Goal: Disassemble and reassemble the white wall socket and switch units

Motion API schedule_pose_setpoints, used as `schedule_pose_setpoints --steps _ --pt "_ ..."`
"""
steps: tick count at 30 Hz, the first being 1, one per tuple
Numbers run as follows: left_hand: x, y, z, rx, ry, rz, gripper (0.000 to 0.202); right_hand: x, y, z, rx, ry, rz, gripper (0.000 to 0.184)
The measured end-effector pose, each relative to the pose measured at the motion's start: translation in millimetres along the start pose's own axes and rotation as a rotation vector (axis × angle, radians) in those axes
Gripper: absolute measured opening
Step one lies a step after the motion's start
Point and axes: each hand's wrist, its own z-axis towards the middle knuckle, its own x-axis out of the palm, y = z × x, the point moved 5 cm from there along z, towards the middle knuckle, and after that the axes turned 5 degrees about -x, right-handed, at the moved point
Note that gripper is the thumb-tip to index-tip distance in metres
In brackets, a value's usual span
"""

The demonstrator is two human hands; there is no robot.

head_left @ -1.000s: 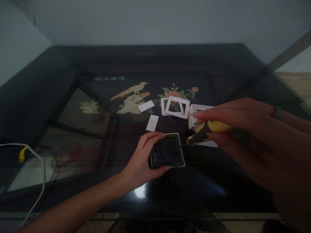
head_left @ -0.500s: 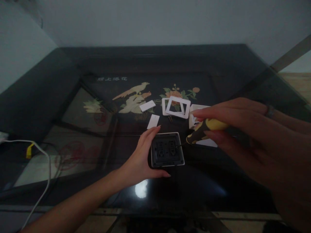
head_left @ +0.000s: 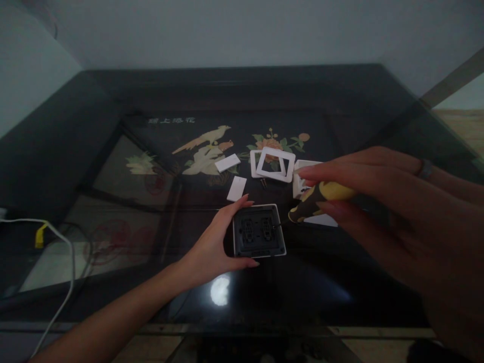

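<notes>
My left hand [head_left: 217, 237] grips a wall switch [head_left: 259, 231] by its left side, thumb along the near edge and fingers at the far edge. The switch has a white rim and a dark inner base with two mechanisms showing. My right hand [head_left: 389, 217] pinches the handle of a yellow and black screwdriver [head_left: 312, 201] between thumb and fingers. Its thin shaft points left, and the tip meets the right part of the dark base. Just beyond lie two white rocker covers [head_left: 227, 163] and a few small screws [head_left: 263, 183].
Two white frames [head_left: 278, 151] overlap behind the switch. A white box [head_left: 300, 179] and a flat white piece [head_left: 321, 220] lie partly behind my right hand. A white cable [head_left: 71, 262] with a yellow tag runs down the left of the dark glossy table [head_left: 151, 96].
The view has shifted slightly, so everything sits a little higher and further left. Both hands keep their holds, and the screwdriver tip stays at the switch's right part.
</notes>
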Motion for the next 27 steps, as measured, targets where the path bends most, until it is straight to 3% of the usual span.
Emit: schedule_pose_setpoints --steps 13,19,22,27 --pt "1.3 -3.7 0.8 0.029 -0.036 0.099 0.085 5.1 -3.9 -0.2 -0.003 0.027 0.066 0.024" --pt "1.4 -3.6 0.7 0.064 -0.053 0.162 0.083 2.0 -0.6 -1.1 -0.092 -0.136 0.058 0.015" --pt "1.5 -4.4 1.1 0.074 -0.052 0.196 0.082 3.9 0.4 -1.4 -0.114 -0.106 -0.011 0.018" --pt "1.7 -8.2 1.5 0.104 -0.046 0.225 0.081 0.9 0.1 -0.6 0.072 0.018 0.102 0.023"
